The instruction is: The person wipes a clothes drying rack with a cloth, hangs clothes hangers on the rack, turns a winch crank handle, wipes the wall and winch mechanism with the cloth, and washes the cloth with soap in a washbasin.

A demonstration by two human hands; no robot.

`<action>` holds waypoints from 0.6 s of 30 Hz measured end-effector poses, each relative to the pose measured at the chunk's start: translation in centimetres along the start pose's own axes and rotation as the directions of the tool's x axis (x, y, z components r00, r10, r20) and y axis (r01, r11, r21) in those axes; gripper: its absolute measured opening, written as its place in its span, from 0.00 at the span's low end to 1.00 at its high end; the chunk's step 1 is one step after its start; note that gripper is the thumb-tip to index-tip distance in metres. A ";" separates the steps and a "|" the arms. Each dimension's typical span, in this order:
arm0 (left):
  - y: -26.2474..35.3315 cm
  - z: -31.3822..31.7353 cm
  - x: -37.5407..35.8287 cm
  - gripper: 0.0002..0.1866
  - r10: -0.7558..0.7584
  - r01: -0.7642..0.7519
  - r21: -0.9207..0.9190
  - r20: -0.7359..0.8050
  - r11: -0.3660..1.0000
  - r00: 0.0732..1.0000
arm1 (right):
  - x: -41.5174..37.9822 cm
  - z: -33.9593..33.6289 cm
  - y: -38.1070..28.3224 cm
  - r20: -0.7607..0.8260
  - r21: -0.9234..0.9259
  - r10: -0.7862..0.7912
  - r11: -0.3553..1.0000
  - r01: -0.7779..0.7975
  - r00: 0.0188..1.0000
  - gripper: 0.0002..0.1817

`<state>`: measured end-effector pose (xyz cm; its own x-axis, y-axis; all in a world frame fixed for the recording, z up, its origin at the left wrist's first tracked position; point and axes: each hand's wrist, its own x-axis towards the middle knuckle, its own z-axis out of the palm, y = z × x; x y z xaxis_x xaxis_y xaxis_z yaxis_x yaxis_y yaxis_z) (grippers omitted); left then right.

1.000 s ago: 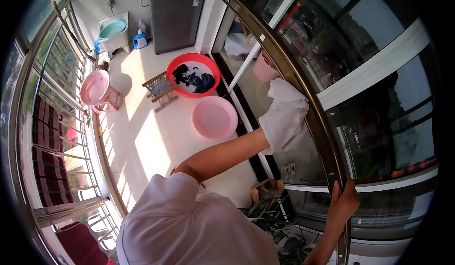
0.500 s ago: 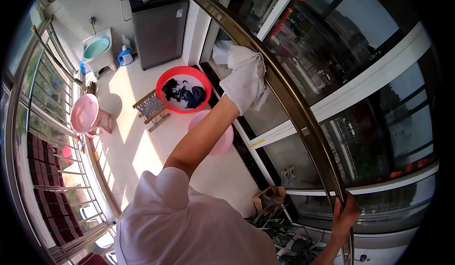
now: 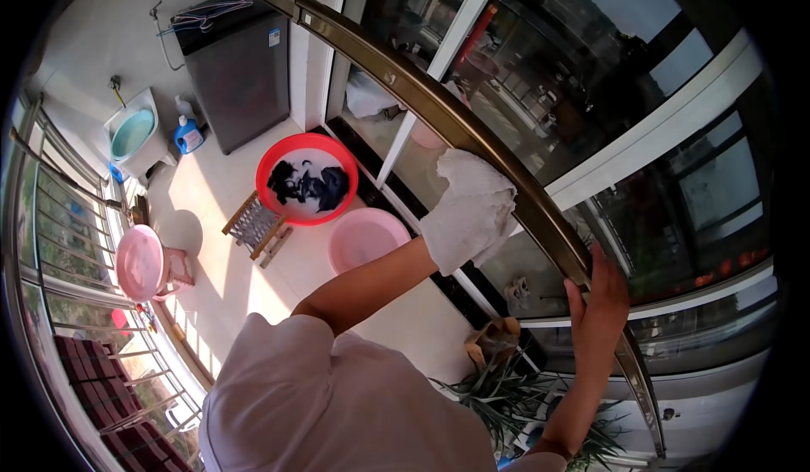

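A bronze-coloured metal rail [image 3: 396,84], bent in the wide view, runs from the top left to the lower right in front of me. My left hand [image 3: 468,210] is covered by a crumpled white cloth [image 3: 472,194] that presses against the middle of the rail. The fingers under the cloth are hidden. Farther along towards the lower right, my right hand [image 3: 597,303] grips the rail, thumb on the near side and fingers on the far side.
Glass sliding doors [image 3: 624,160] stand right behind the rail. On the floor are a red basin [image 3: 350,147] with dark clothes in water, a washboard [image 3: 253,223], a pink basin [image 3: 367,240] and potted plants [image 3: 498,396]. A washing machine [image 3: 236,84] stands at the back.
My left hand and the cloth have moved down along the rail towards the right hand. My right hand sits higher in view, and the view has shifted, showing the rail's far end.
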<state>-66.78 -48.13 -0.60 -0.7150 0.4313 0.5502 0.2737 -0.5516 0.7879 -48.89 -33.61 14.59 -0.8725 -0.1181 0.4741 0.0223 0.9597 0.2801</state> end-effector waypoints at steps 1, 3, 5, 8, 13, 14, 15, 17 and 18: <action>0.1 -0.3 -0.2 0.13 0.001 -0.001 0.013 0.020 1.000 1.000 | 0.8 1.6 0.0 0.017 0.042 0.020 0.999 -0.021 1.000 0.25; 0.4 -1.6 -0.6 0.12 0.010 -0.012 0.047 0.035 0.999 0.999 | 1.9 2.6 -0.6 0.040 0.084 0.036 0.996 -0.039 0.999 0.23; 0.8 -3.4 -0.9 0.12 0.033 -0.035 0.108 0.020 0.994 0.999 | 2.4 2.6 -1.6 0.052 0.091 0.026 0.995 -0.031 0.998 0.21; 2.3 -6.7 -0.7 0.11 0.144 -0.110 0.306 -0.093 0.946 0.985 | 2.5 2.6 -2.6 0.057 0.063 0.032 0.997 -0.036 0.998 0.20; 7.6 -13.4 2.6 0.11 0.476 -0.063 0.949 -0.096 0.308 0.874 | 2.5 2.4 -3.4 0.017 0.058 0.042 0.997 -0.043 0.999 0.19; 8.8 -14.3 3.4 0.11 0.510 -0.014 0.989 -0.065 0.149 0.858 | 2.7 2.4 -3.8 0.026 0.053 0.055 0.997 -0.056 0.998 0.19; 9.4 -14.9 4.4 0.14 0.540 0.136 0.960 -0.252 0.247 0.803 | 2.9 2.3 -4.0 0.035 0.045 0.066 0.997 -0.068 0.997 0.19; 9.4 -16.9 5.6 0.15 0.379 0.149 0.744 -0.488 0.651 0.786 | 2.7 2.2 -4.4 0.043 0.049 0.075 0.996 -0.077 0.996 0.19; 9.6 -17.9 6.1 0.16 0.346 0.156 0.682 -0.538 0.715 0.768 | 2.6 2.3 -4.6 0.047 0.054 0.078 0.995 -0.080 0.996 0.19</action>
<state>-79.97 -63.58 5.39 -0.8012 -0.2437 0.5465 0.5225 0.1599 0.8375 -52.39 -37.73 12.64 -0.8902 -0.0311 0.4545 0.0656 0.9785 0.1955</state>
